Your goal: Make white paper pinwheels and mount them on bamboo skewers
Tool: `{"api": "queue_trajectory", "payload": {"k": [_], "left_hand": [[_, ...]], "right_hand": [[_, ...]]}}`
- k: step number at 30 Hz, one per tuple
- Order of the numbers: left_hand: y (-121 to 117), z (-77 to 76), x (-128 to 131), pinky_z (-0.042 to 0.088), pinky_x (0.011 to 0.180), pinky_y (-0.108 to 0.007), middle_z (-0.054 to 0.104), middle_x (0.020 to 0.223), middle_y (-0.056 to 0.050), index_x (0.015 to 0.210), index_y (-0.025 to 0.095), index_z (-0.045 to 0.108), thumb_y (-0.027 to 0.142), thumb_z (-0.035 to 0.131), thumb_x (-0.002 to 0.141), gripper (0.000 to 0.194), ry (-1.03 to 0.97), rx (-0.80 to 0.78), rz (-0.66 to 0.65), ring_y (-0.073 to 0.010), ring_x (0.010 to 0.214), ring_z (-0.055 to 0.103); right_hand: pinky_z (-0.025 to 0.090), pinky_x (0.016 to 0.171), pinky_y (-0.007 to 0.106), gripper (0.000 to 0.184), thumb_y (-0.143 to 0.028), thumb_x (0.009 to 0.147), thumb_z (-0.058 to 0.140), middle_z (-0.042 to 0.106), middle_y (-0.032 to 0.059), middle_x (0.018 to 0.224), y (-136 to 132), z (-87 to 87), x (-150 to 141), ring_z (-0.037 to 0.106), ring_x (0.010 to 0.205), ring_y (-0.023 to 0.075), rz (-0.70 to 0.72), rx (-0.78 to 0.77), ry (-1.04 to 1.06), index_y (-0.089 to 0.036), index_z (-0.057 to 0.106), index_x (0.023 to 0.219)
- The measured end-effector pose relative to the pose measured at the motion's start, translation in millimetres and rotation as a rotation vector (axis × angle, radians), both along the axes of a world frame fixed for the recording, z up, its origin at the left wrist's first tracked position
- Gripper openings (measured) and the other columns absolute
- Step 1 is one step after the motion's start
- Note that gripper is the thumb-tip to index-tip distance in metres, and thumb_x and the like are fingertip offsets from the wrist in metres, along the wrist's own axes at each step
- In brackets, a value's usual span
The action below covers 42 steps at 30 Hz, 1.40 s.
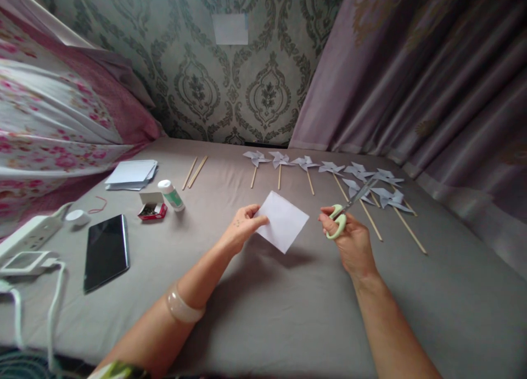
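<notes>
My left hand point(246, 225) pinches the left corner of a white square of paper point(284, 221), held up above the grey cloth. To its right, my right hand point(354, 241) grips scissors point(338, 221) with pale green handles. Their blades point(363, 192) point up and away, apart from the paper. Beyond and beside the scissors lie several white paper pinwheels point(281, 159) on wooden sticks, in a row that bunches up at the right, such as the near pinwheel point(391, 198). The blade tips overlap some of these pinwheels in view.
At the left are a paper stack point(130, 173), loose wooden sticks point(197, 172), a glue bottle point(171, 195), a small open red box point(152, 207) of tiny dark pieces, a phone point(107, 252), a power strip point(31, 236) and white cables point(55, 302). Curtains point(395, 66) hang at the right.
</notes>
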State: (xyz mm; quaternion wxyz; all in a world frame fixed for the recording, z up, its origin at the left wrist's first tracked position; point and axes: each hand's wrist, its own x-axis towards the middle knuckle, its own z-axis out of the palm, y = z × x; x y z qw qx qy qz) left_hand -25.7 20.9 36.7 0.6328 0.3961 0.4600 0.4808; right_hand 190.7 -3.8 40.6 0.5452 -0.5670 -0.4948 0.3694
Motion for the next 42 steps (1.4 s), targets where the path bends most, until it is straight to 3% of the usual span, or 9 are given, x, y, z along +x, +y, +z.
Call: {"api": "queue_trajectory", "payload": {"k": [5,15,18,21,25,30,34,37,42], "left_hand": [[-1,2.0,-1,0.04,0.053,-0.024,0.069,0.068,-0.011,0.065,0.014,0.07,0.016,0.073,0.053,0.013,0.036,-0.009,-0.065,-0.0164,0.057,0.057],[-2,1.3,-3,0.04,0.059,-0.025,0.067,0.067,-0.004,0.07,0.015,0.068,0.025,0.075,0.053,0.021,0.197,-0.028,-0.179,-0.0157,0.061,0.056],[-1,-3.3,-4,0.043,0.063,-0.028,0.069,0.072,-0.007,0.075,0.014,0.068,0.024,0.08,0.05,0.03,0.148,-0.064,-0.125,-0.0178,0.064,0.059],[0,-6.1,-4,0.046,0.064,-0.029,0.071,0.076,-0.011,0.076,0.013,0.07,0.028,0.081,0.052,0.031,0.042,-0.079,-0.168,-0.0188,0.066,0.061],[4,-8.2,-5,0.046,0.067,-0.027,0.071,0.082,-0.011,0.085,0.013,0.071,0.039,0.08,0.059,0.038,-0.08,-0.075,-0.148,-0.0175,0.07,0.063],[6,-7.7,-4,0.044,0.067,-0.026,0.068,0.082,-0.007,0.082,0.015,0.069,0.053,0.075,0.063,0.043,-0.181,-0.079,-0.052,-0.0153,0.072,0.061],[1,-6.9,6,0.042,0.067,-0.024,0.063,0.073,-0.002,0.074,0.015,0.067,0.049,0.08,0.058,0.04,-0.221,-0.097,0.013,-0.0096,0.064,0.056],[-5,-9.9,15,0.041,0.068,-0.023,0.059,0.067,0.0,0.072,0.014,0.068,0.043,0.082,0.058,0.035,-0.236,-0.09,0.008,-0.0078,0.062,0.053],[-12,-16.2,26,0.041,0.068,-0.023,0.065,0.079,-0.002,0.082,0.015,0.072,0.034,0.083,0.058,0.032,-0.243,-0.086,-0.014,-0.0074,0.064,0.053]], "right_hand": [[0.042,0.056,0.024,0.044,-0.046,0.06,0.076,0.061,0.001,0.073,2,0.6,-4,0.051,0.06,0.0107,0.049,-0.088,0.015,-0.016,0.067,0.09],[0.038,0.053,0.024,0.032,-0.044,0.057,0.074,0.057,-0.0006,0.061,-1,-3.5,-4,0.047,0.056,0.011,0.283,-0.222,-0.068,-0.015,0.068,0.07],[0.036,0.052,0.023,0.026,-0.038,0.055,0.073,0.053,-0.0032,0.056,-2,-0.2,-8,0.044,0.054,0.0093,0.3,-0.25,-0.054,-0.016,0.065,0.065],[0.037,0.053,0.023,0.025,-0.035,0.052,0.075,0.054,-0.0035,0.055,-3,2.2,-13,0.045,0.054,0.0095,0.299,-0.299,-0.003,-0.015,0.064,0.062],[0.037,0.053,0.023,0.027,-0.036,0.051,0.076,0.056,-0.0024,0.056,-2,-2.6,-17,0.046,0.054,0.0097,0.233,-0.283,0.081,-0.015,0.063,0.062],[0.024,0.043,0.021,0.029,-0.041,0.058,0.075,0.047,-0.0061,0.05,2,-16.2,-18,0.032,0.045,0.0054,0.101,-0.153,0.238,-0.015,0.061,0.063],[0.019,0.04,0.021,0.028,-0.039,0.061,0.075,0.042,-0.0074,0.047,4,-23.2,-21,0.028,0.043,0.005,0.005,-0.066,0.314,-0.016,0.06,0.062],[0.02,0.041,0.021,0.028,-0.038,0.062,0.075,0.047,-0.0058,0.052,4,-27.1,-26,0.029,0.044,0.0048,-0.041,-0.017,0.33,-0.015,0.059,0.062],[0.027,0.045,0.021,0.026,-0.039,0.066,0.071,0.052,-0.004,0.055,1,-31.4,-35,0.036,0.048,0.0064,-0.076,0.033,0.263,-0.015,0.061,0.062]]}}
